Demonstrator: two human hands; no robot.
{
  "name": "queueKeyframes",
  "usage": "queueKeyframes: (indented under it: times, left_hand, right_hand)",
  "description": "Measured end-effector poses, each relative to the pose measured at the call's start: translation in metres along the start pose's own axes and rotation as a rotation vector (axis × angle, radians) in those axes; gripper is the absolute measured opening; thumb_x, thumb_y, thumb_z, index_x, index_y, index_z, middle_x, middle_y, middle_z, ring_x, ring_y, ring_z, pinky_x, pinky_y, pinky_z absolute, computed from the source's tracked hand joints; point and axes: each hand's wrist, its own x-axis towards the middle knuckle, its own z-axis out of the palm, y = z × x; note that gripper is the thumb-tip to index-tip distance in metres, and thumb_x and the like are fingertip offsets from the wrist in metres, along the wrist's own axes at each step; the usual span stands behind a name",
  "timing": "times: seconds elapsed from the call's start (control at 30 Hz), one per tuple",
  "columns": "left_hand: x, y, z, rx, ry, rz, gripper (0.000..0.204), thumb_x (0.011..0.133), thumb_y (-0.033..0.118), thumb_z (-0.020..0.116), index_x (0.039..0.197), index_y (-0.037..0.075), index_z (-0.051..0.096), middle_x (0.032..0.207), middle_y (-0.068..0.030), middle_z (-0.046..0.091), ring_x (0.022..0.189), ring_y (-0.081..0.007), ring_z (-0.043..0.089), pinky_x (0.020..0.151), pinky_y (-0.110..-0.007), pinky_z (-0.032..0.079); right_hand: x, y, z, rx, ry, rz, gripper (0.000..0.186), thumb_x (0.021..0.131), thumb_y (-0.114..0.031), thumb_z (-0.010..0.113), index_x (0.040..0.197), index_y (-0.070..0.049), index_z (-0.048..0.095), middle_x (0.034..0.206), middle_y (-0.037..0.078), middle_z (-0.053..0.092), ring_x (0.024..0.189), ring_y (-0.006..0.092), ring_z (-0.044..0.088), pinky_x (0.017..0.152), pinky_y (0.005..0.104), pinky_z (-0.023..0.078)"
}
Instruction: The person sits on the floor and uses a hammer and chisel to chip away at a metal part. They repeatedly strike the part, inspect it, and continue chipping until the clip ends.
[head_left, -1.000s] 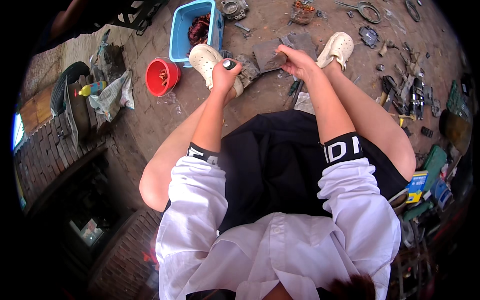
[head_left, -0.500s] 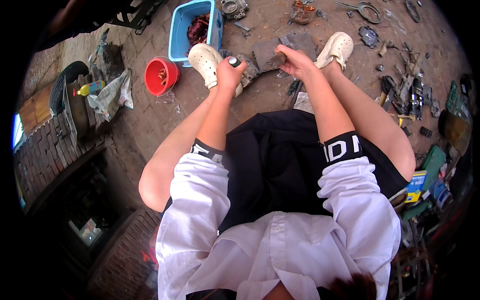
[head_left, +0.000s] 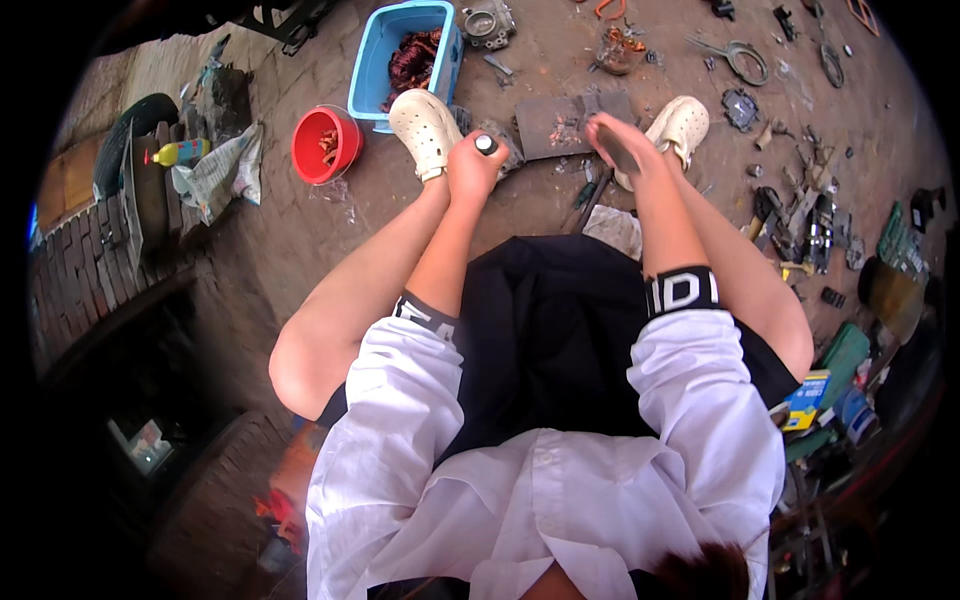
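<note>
1. L hand point(head_left: 472, 168) grips dk handle point(head_left: 486, 145), pale round end up.
2. R hand point(head_left: 642, 152) w/ dk blurred piece point(head_left: 618, 153) by fingers.
3. Grey slab point(head_left: 545, 138) btwn both hands' fingers.
4. Red bucket point(head_left: 347, 163) left of L fingers.

Toward the far edge of the floor point(head_left: 285, 230), left of its middle, a blue plastic tub point(head_left: 451, 70) holds tangled dark-red strands point(head_left: 412, 65), with a red bucket point(head_left: 353, 150) near it. A black tyre point(head_left: 118, 133) and a red-tipped yellow bottle point(head_left: 182, 152) are near the left edge, a yellow-and-blue box point(head_left: 805, 400) near the right.
</note>
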Motion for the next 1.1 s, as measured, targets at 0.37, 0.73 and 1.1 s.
queueKeyframes:
  times: [0.37, 0.73, 1.1]
  left_hand:
    - [-0.022, 0.016, 0.002, -0.017, 0.061, -0.068, 0.015, 0.069, 0.019, 0.065, 0.077, 0.007, 0.063, 0.071, -0.0166, 0.062, 0.069, -0.0322, 0.061, 0.061, -0.037, 0.048]
    - [-0.028, 0.01, -0.002, -0.056, 0.079, -0.099, 0.022, 0.068, 0.025, 0.065, 0.082, 0.009, 0.062, 0.077, -0.0141, 0.062, 0.075, -0.0328, 0.059, 0.063, -0.041, 0.046]
    - [-0.027, 0.005, -0.006, -0.151, 0.088, -0.08, 0.021, 0.068, 0.025, 0.068, 0.079, 0.011, 0.058, 0.075, -0.0091, 0.062, 0.073, -0.0294, 0.06, 0.059, -0.041, 0.046]
  right_hand:
    - [-0.047, 0.022, -0.019, -0.123, 0.487, 0.064, 0.02, 0.09, -0.015, 0.05, 0.085, 0.003, 0.041, 0.05, 0.0, 0.036, 0.037, 0.0094, 0.034, 0.032, 0.0223, 0.029]
    - [-0.119, 0.043, 0.138, -0.946, 0.338, -0.436, 0.028, 0.091, -0.031, 0.051, 0.079, -0.008, 0.041, 0.054, -0.004, 0.036, 0.041, 0.0056, 0.033, 0.035, 0.0218, 0.027]
    - [-0.212, 0.08, 0.242, -1.36, 0.464, -1.168, 0.014, 0.081, -0.01, 0.061, 0.082, 0.001, 0.053, 0.061, 0.0, 0.049, 0.057, 0.0084, 0.042, 0.053, 0.0246, 0.037]
